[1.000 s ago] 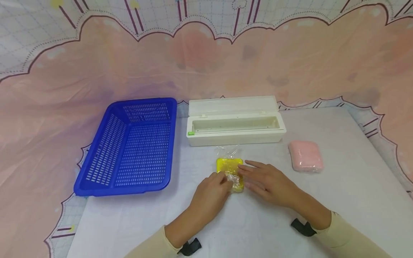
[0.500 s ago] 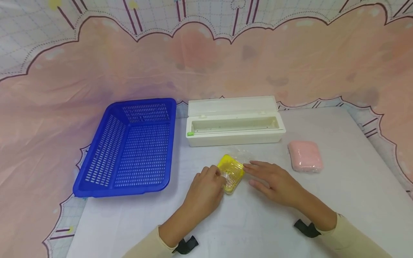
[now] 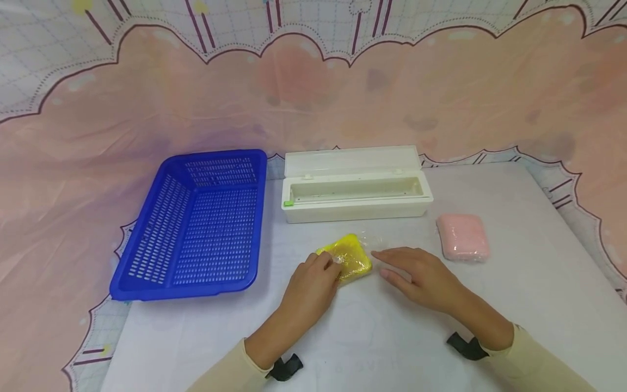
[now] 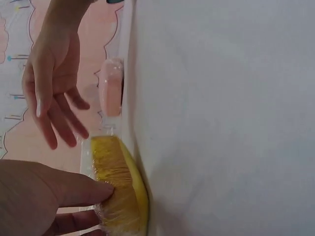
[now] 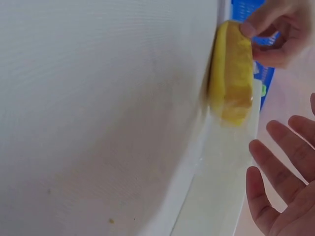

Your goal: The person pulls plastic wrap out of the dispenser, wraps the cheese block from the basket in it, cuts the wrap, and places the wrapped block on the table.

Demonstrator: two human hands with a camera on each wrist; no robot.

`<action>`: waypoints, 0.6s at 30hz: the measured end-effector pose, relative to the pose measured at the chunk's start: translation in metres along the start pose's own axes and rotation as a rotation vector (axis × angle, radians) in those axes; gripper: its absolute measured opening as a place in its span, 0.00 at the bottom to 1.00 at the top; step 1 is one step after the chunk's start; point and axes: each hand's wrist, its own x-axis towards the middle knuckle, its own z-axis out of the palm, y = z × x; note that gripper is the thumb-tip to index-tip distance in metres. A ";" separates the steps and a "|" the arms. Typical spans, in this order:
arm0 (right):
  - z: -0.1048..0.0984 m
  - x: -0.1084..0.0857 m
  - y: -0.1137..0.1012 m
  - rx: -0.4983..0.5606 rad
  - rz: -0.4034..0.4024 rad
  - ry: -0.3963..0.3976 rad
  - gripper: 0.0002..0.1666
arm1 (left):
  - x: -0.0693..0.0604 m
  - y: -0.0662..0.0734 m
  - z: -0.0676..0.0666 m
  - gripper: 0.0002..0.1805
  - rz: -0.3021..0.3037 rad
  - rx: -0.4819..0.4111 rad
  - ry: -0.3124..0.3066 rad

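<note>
My left hand (image 3: 313, 288) pinches a yellow rounded block (image 3: 354, 258) wrapped in clear film, near the middle of the table. In the left wrist view, the thumb lies on the crinkled film of the yellow block (image 4: 115, 177), over a brownish-gold face. A loose film end sticks out at the block's far right. My right hand (image 3: 426, 280) hovers just right of the block with fingers extended, apart from it and holding nothing. The right wrist view also shows the right hand (image 5: 290, 182) with spread fingers, the yellow block (image 5: 234, 78) beyond.
Behind the block stands a long white box (image 3: 360, 210), its lid raised and a green slider at its left front. A blue perforated basket (image 3: 252, 239) is at left. A pink film-wrapped block (image 3: 462, 237) lies at right on the white-covered table (image 3: 382, 354).
The yellow block has been turned on the table in the left hand, and its loose film end now points right. The right hand has drawn slightly away from it.
</note>
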 end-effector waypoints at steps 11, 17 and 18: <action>-0.003 0.002 0.001 0.007 -0.016 0.032 0.23 | 0.006 0.012 0.002 0.10 0.050 0.035 0.018; -0.005 0.002 0.001 0.014 -0.020 0.025 0.23 | 0.008 0.001 0.005 0.10 0.057 0.061 0.030; -0.005 0.002 0.001 0.016 -0.017 0.019 0.23 | 0.009 -0.003 0.003 0.10 0.055 0.051 0.021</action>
